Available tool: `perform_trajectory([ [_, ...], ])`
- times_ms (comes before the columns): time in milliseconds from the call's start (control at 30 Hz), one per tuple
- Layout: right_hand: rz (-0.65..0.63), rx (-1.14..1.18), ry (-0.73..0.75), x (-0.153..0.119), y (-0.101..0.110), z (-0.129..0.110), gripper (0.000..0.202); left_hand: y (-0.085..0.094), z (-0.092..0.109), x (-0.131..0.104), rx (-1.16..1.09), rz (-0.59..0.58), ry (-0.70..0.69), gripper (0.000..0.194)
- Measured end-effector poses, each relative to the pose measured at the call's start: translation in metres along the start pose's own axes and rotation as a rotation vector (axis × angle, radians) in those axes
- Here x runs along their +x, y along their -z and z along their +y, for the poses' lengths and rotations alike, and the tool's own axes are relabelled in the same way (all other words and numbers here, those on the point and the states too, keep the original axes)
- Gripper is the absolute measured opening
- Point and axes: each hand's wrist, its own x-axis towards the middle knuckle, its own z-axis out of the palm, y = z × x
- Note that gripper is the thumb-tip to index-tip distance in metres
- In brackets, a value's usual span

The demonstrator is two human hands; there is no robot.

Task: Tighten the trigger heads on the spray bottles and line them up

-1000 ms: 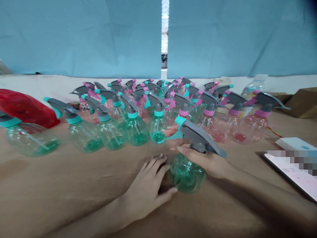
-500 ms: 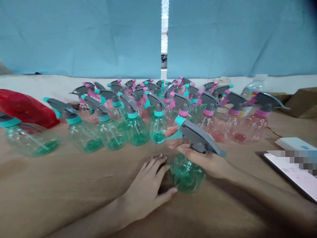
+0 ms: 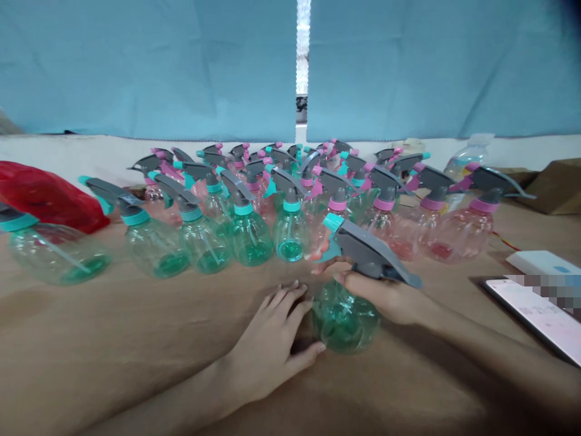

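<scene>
A green spray bottle (image 3: 345, 321) with a grey head and turquoise nozzle stands upright at the front of the table. Around its neck is my right hand (image 3: 376, 293), the fingers at the turquoise trigger and the thumb below the head. Just left of the bottle, my left hand (image 3: 272, 348) lies palm down on the wood, fingers stretched out and thumb tip close to the bottle's base. Behind the hands, a green spray bottle (image 3: 290, 236) heads the front row, beside another green spray bottle (image 3: 252, 239).
Several pink spray bottles (image 3: 467, 233) stand on the right, with more rows behind. A red plastic bag (image 3: 49, 197) lies at the left. On the right are a phone (image 3: 535, 321), a white box (image 3: 542, 266) and a brown box (image 3: 556, 188). A blue curtain (image 3: 158, 66) hangs behind.
My right fingers have drawn in against the trigger, which sits closer to the bottle's neck. The bottle's head has shifted slightly right. My left hand has stayed in place.
</scene>
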Motion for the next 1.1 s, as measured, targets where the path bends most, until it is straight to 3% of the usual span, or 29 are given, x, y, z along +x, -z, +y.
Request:
perform_trajectory([
  [133, 0.043, 0.007, -0.025, -0.001, 0.000, -0.004, 0.021, 0.000, 0.000, -0.001, 0.002, 0.002, -0.003, 0.048],
  [367, -0.001, 0.033, -0.069, -0.003, 0.001, -0.005, 0.020, -0.001, 0.000, -0.001, 0.004, 0.015, -0.013, 0.050],
  [500, 0.007, 0.035, -0.057, -0.003, 0.001, -0.001, 0.021, -0.001, 0.000, 0.000, 0.009, 0.004, -0.010, 0.050],
  [700, -0.012, 0.069, 0.038, -0.001, 0.001, 0.009, 0.042, 0.001, 0.002, 0.000, 0.020, -0.016, 0.002, 0.051],
  [1100, 0.028, 0.045, 0.060, -0.001, -0.002, 0.010, 0.045, 0.001, 0.001, 0.001, -0.002, 0.005, -0.006, 0.049],
])
